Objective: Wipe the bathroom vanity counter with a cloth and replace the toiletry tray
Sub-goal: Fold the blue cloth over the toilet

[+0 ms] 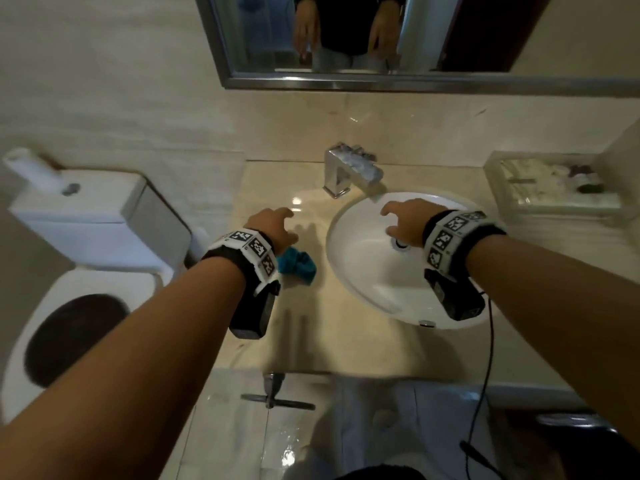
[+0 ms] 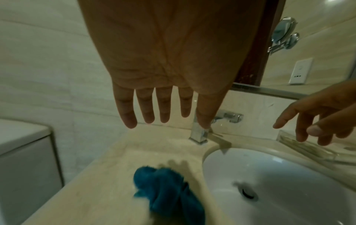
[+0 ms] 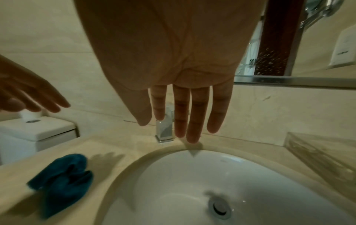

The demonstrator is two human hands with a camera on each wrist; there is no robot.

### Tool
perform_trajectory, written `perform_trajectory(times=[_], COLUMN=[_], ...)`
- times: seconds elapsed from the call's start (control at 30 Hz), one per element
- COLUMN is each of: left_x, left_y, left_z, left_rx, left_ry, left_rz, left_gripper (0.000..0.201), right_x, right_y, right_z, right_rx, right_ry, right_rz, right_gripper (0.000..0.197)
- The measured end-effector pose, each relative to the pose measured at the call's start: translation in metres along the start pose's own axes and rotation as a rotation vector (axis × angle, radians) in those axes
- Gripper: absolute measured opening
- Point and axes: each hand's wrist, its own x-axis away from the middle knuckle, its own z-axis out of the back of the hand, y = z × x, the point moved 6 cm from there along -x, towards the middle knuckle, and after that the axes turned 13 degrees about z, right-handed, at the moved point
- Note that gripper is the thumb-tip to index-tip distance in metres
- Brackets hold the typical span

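Note:
A crumpled blue cloth (image 1: 298, 265) (image 2: 169, 193) (image 3: 61, 181) lies on the beige counter (image 1: 270, 327) left of the sink (image 1: 349, 271). My left hand (image 1: 273, 226) (image 2: 163, 109) hovers above the counter just beyond the cloth, fingers spread and straight, holding nothing. My right hand (image 1: 405, 220) (image 3: 185, 115) hangs over the basin, fingers extended, empty. A clear toiletry tray (image 1: 554, 185) (image 3: 323, 153) with small items sits at the counter's back right corner.
A chrome faucet (image 1: 349, 171) stands behind the basin. A toilet (image 1: 93, 237) is close to the counter's left end, with a paper roll on its tank. A framed mirror (image 1: 346, 39) hangs on the wall above. A black cable (image 1: 485, 375) dangles from my right wrist.

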Motion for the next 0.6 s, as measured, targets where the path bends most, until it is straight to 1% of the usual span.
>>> perform_trajectory(times=[0.1, 0.23, 0.37, 0.43, 0.6], left_x=[-0.004, -0.020, -0.040, -0.047, -0.057], left_y=[-0.018, -0.031, -0.036, -0.037, -0.042], left_z=[-0.019, -0.047, -0.073, -0.085, -0.100], left_rx=[0.018, 0.016, 0.033, 0.027, 0.067], left_ry=[-0.051, -0.074, -0.073, -0.062, -0.025], left_rz=[0.018, 0.024, -0.003, -0.025, -0.028], left_gripper=[0.055, 0.054, 0.059, 0.060, 0.057], right_x=[-0.008, -0.034, -0.068, -0.078, -0.094], right_y=[-0.025, -0.055, -0.087, -0.100, -0.112], right_z=[-0.018, -0.050, -0.086, -0.101, -0.119], right_rx=[-0.025, -0.087, -0.178, -0.182, -0.165], right_ry=[-0.037, -0.066, -0.049, -0.056, -0.065], right_rz=[0.029, 0.089, 0.176, 0.213, 0.249], right_gripper=[0.046, 0.045, 0.041, 0.041, 0.044])
